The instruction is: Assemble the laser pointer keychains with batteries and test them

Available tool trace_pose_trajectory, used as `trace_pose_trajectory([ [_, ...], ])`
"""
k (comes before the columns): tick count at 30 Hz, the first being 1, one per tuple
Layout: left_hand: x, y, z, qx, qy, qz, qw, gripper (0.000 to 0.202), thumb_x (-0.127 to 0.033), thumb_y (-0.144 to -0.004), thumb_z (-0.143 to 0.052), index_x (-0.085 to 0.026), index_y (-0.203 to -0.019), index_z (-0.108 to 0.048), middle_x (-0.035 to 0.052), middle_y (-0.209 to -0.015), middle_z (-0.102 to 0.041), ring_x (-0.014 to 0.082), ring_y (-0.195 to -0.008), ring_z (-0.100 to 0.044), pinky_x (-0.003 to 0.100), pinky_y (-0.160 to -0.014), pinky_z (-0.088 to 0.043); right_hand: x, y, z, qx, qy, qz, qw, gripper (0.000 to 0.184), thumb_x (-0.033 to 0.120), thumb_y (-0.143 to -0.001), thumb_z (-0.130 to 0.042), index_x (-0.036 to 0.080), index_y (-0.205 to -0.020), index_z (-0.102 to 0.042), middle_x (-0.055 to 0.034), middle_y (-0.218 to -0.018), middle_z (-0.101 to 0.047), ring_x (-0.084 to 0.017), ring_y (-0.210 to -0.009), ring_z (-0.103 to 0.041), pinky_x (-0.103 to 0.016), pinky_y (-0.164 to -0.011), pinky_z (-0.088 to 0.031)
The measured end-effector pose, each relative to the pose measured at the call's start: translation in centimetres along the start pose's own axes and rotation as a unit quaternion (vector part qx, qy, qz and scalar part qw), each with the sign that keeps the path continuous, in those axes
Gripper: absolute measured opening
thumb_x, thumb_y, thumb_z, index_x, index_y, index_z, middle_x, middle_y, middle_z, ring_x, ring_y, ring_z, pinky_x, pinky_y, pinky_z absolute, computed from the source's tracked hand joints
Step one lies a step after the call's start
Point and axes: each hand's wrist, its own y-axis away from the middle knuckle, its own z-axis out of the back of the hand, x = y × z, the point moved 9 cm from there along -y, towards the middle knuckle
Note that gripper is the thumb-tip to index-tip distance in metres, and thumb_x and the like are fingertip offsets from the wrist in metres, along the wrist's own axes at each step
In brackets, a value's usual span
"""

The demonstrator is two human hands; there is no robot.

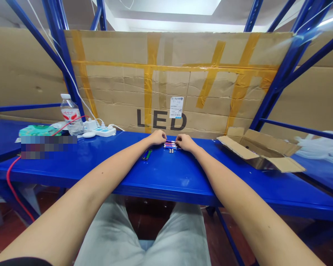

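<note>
The work looks partway along, as far as can be judged: a row of slim metallic tubes [170,145] lies neatly together on the blue counter [166,171], each tube running crosswise, one beyond the next; a few small silver pieces [171,150] sit just on the near side of that row; a pair of tubes [147,154], one of them green, lies apart to the left and at a different angle, so these seem not to be grouped with the rest; whether any tube is finished, or lacks a part, is too small to tell.

The row lies between the two hands, straight ahead of the person; the left hand [158,137] is at the left end of the farthest tube, its fingers curled in; the right hand [185,142] is at the right end, its fingers bent likewise; both seem to touch that tube, but I cannot tell whether either one grips it; the silver pieces are near both hands, a little closer to the person; the separate pair is beside the left forearm; a cardboard box [235,147] with raised flaps stands well apart, to the right.
</note>
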Motion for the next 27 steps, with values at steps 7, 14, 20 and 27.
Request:
trace_pose_trajectory([
  [7, 0.2, -0.2, -0.6, 0.021, 0.001, 0.009, 1.0, 0.018, -0.015, -0.069, -0.062, -0.016, -0.082, -0.074, 0.006, -0.086, -0.074, 0.0179, -0.081, -0.065, 0.025, -0.075, -0.048, 0.1, 0.2, -0.1, 0.022, 0.004, -0.006, 1.0, 0.01, 0.015, -0.083, -0.06, 0.014, -0.085, -0.069, -0.008, -0.087, -0.072, -0.016, -0.079, -0.062, -0.023, -0.069, -0.041],
  [14, 0.1, -0.1, -0.7, 0.022, 0.006, 0.005, 1.0, 0.015, -0.016, -0.069, -0.061, -0.017, -0.077, -0.075, 0.0062, -0.081, -0.074, 0.0189, -0.08, -0.065, 0.026, -0.075, -0.048, 0.3, 0.4, 0.0, 0.033, -0.009, -0.014, 0.999, 0.011, 0.014, -0.082, -0.059, 0.014, -0.081, -0.07, -0.0093, -0.083, -0.073, -0.017, -0.076, -0.062, -0.024, -0.069, -0.042],
  [20, 0.1, 0.0, -0.6, 0.019, 0.015, 0.001, 1.0, 0.016, -0.016, -0.07, -0.062, -0.017, -0.079, -0.075, 0.0068, -0.086, -0.074, 0.0196, -0.081, -0.065, 0.026, -0.077, -0.048, -0.2, 0.1, -0.1, 0.029, -0.009, -0.01, 0.999, 0.012, 0.016, -0.081, -0.059, 0.014, -0.085, -0.07, -0.0089, -0.086, -0.073, -0.017, -0.079, -0.063, -0.023, -0.069, -0.042],
  [27, 0.2, 0.9, 1.2, -0.023, 0.021, -0.002, 1.0, 0.021, -0.015, -0.071, -0.059, -0.016, -0.085, -0.075, 0.0081, -0.092, -0.074, 0.0195, -0.086, -0.065, 0.026, -0.078, -0.048, -0.8, -0.1, 0.2, -0.001, -0.034, -0.007, 0.999, 0.029, 0.002, -0.077, -0.051, 0.013, -0.096, -0.07, -0.0105, -0.1, -0.073, -0.018, -0.09, -0.064, -0.023, -0.078, -0.045],
])
